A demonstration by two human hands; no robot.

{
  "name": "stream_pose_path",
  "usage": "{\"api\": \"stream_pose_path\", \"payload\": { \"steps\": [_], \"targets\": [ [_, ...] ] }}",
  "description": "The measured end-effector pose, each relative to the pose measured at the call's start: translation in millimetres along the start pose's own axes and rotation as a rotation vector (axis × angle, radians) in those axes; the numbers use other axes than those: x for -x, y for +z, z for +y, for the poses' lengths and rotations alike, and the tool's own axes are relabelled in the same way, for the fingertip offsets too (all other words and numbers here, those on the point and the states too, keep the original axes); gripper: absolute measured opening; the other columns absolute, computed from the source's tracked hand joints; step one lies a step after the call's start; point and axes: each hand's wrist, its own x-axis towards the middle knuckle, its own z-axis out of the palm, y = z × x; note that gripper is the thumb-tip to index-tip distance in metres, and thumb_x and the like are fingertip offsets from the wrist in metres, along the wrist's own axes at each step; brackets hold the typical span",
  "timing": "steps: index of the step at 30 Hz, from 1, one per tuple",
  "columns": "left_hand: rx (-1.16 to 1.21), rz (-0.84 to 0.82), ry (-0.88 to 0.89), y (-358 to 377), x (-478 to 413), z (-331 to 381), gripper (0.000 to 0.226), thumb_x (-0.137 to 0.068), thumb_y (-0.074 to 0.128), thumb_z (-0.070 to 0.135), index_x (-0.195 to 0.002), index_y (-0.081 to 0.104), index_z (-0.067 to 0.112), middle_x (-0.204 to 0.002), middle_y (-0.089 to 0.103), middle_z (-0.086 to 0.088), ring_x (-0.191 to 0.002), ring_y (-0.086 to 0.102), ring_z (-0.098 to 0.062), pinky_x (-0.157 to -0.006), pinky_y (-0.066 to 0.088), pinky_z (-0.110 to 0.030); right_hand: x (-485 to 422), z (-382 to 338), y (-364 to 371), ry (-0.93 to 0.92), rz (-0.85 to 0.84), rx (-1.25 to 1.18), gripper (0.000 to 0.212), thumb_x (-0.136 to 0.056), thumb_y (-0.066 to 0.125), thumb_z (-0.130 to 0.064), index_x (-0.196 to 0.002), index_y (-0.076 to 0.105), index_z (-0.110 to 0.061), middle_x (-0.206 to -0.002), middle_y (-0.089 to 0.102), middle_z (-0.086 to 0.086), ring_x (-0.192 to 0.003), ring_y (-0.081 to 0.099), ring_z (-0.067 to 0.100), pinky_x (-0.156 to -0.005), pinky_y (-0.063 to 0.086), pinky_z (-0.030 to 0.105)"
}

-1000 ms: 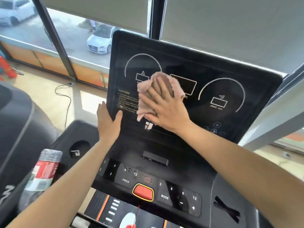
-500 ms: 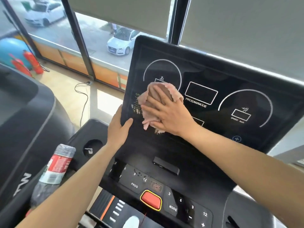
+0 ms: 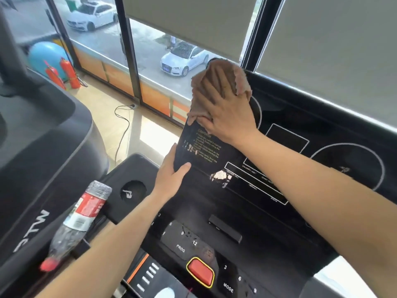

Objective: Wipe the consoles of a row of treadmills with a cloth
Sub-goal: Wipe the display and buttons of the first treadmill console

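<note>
The black treadmill console (image 3: 300,134) fills the centre and right, with white dial outlines and a caution label on its upright display panel. My right hand (image 3: 223,110) presses a pinkish-brown cloth (image 3: 241,80) flat against the panel's top left corner, fingers spread over it. My left hand (image 3: 171,171) grips the panel's lower left edge, thumb on the front face. Below lie the button panel (image 3: 187,239) and a red stop button (image 3: 200,273).
A plastic bottle (image 3: 79,220) with a red label and cap lies tilted at the console's left side, beside a round cup holder (image 3: 133,190). A neighbouring treadmill's dark console (image 3: 43,134) stands at left. Windows, a floor cable (image 3: 122,130) and red fire extinguishers (image 3: 68,74) lie beyond.
My right hand has slid the cloth up and left, from the panel's middle to its top left corner. My left hand keeps its hold on the panel's left edge.
</note>
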Motion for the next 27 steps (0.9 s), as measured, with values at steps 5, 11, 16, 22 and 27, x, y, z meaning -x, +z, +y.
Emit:
{"api": "stream_pose_path", "payload": {
  "steps": [5, 11, 16, 22, 27],
  "targets": [
    [0.045, 0.063, -0.047, -6.3, 19.0, -11.7, 0.078, -0.089, 0.070, 0.031, -0.158, 0.035, 0.031, -0.160, 0.042, 0.013, -0.148, 0.039, -0.009, -0.125, 0.032, -0.044, 27.7, -56.5, 38.3, -0.154, -0.142, -0.045, 0.074, -0.104, 0.022, -0.062, -0.163, 0.010, -0.017, -0.171, 0.005, 0.010, -0.156, -0.009, 0.035, -0.126, -0.001, 0.053],
    [0.000, 0.145, -0.152, -34.3, 58.7, -45.0, 0.069, -0.093, 0.071, 0.007, -0.154, 0.042, 0.024, -0.152, 0.052, 0.005, -0.140, 0.048, -0.015, -0.120, 0.038, -0.040, 73.0, -115.8, 68.9, -0.285, -0.316, -0.089, 0.073, -0.106, 0.016, -0.056, -0.162, -0.008, -0.015, -0.169, -0.015, 0.010, -0.155, -0.020, 0.033, -0.118, 0.028, 0.046],
    [-0.052, 0.129, -0.159, -38.2, 80.1, -62.2, 0.065, -0.091, 0.072, 0.006, -0.150, 0.049, 0.020, -0.149, 0.056, 0.004, -0.136, 0.051, -0.012, -0.117, 0.039, -0.031, 86.6, -136.7, 68.6, -0.597, -0.402, 0.024, 0.067, -0.106, 0.017, -0.052, -0.162, 0.001, -0.019, -0.170, -0.010, 0.007, -0.155, -0.018, 0.034, -0.125, -0.009, 0.057],
    [-0.122, 0.149, 0.047, -22.5, 85.6, -64.0, 0.063, -0.091, 0.072, 0.010, -0.145, 0.050, 0.032, -0.147, 0.052, 0.014, -0.138, 0.048, -0.006, -0.116, 0.043, -0.039, 104.9, -134.8, 48.7, -0.560, -0.461, -0.560, 0.045, -0.090, 0.062, -0.030, -0.135, 0.062, -0.028, -0.168, 0.026, -0.004, -0.156, 0.020, 0.023, -0.100, 0.039, 0.048],
    [-0.182, 0.063, 0.175, 6.7, 80.4, -63.2, 0.064, -0.093, 0.066, 0.026, -0.154, 0.045, 0.021, -0.158, 0.042, -0.001, -0.148, 0.037, -0.021, -0.117, 0.040, -0.052, 135.7, -110.2, 24.6, -0.196, -0.183, -0.870, 0.015, -0.083, 0.067, -0.001, -0.092, 0.077, -0.008, -0.124, 0.071, 0.009, -0.124, 0.060, 0.032, -0.100, 0.052, 0.052]
  ]
}}
